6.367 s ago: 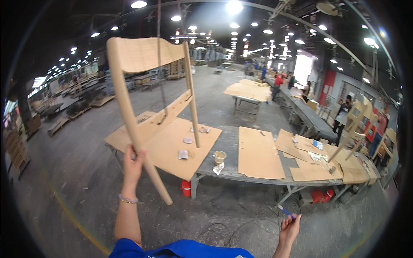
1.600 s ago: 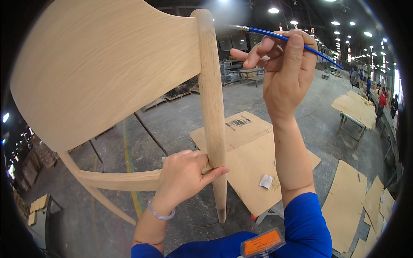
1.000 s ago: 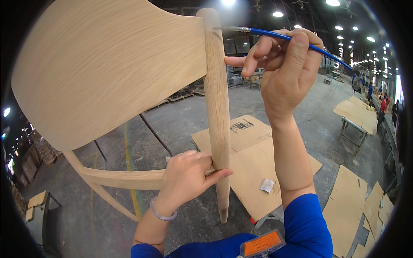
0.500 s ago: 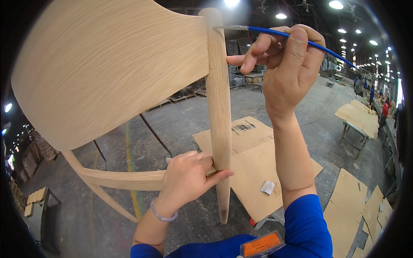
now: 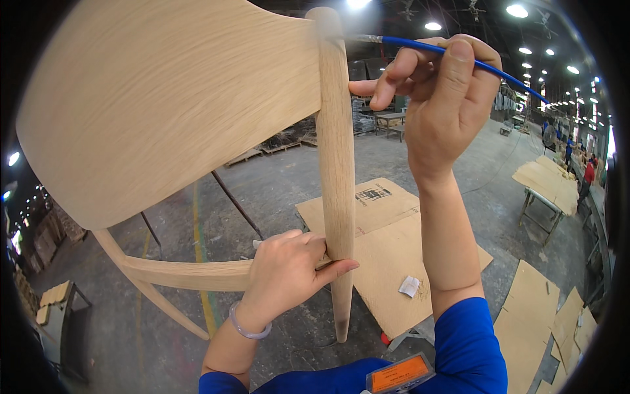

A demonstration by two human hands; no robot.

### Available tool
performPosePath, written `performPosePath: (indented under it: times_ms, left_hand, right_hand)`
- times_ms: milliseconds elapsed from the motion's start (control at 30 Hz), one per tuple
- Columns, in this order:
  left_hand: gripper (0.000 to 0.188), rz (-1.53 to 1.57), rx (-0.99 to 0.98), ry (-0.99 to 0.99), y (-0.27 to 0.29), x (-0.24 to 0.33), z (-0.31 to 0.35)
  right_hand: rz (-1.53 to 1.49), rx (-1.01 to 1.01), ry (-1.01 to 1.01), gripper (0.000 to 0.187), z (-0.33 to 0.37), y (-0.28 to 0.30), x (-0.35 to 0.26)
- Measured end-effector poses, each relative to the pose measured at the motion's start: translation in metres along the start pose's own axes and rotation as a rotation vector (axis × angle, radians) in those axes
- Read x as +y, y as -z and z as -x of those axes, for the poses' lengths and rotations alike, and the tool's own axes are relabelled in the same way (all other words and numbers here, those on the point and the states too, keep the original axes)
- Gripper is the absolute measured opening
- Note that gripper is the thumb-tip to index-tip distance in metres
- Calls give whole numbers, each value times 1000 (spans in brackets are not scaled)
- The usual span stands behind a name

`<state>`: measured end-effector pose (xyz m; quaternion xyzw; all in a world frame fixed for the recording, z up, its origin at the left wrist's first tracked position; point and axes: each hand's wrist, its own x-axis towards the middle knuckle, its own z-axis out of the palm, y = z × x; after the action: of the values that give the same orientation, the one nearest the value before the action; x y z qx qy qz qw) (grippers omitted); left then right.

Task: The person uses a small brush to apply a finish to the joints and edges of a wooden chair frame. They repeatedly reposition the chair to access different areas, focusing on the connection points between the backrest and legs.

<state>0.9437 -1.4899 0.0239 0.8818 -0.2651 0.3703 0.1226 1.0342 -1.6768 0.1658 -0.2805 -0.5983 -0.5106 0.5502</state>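
Note:
A pale wooden chair (image 5: 190, 105) fills the left and middle of the view, its wide curved backrest joined to a round post (image 5: 336, 164). My left hand (image 5: 289, 266) wraps round the chair's rail where it meets that post, the thumb lying across the post. Pinched between the thumb and fingers of my right hand (image 5: 453, 98) is a thin blue-handled paintbrush (image 5: 417, 44). Its bristle end reaches the upper part of the post, beside the backrest joint. An outstretched finger of the right hand rests against the post's right side.
Below the chair lies a cardboard sheet (image 5: 390, 262) with a crumpled white scrap (image 5: 409, 286) on it. More cardboard (image 5: 525, 322) lies on the floor at right. A board-topped table (image 5: 548, 184) stands farther off, with people beyond. A dark table (image 5: 62, 328) is at left.
The view has shifted very slightly. The brush and my right hand sit a little farther right, with the bristles still by the post's top. My left hand keeps its grip.

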Motion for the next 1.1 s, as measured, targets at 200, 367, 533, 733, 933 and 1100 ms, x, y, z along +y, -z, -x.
performPosePath:
  times_ms: [200,367,533,733,933,1100]
  left_hand:
    - [60,9,-4,15,5,-1,2]
    - [56,-19,-30,7,12,-2,5]
    - [54,-66,-74,8,17,-4,8]
    - [54,-61,-75,8,20,-6,11]
    - [54,-67,-72,8,24,-7,16]
    - [55,-71,-70,-4,26,-9,18]
  right_hand:
    - [11,-17,2,22,-2,-5,0]
    - [10,-36,23,23,-3,-10,0]
    - [17,-60,44,24,-4,-14,0]
    - [3,-58,60,23,-4,-20,-2]
    - [-29,-53,52,22,-3,-26,-4]
    - [-30,-34,25,21,-2,-31,-7]
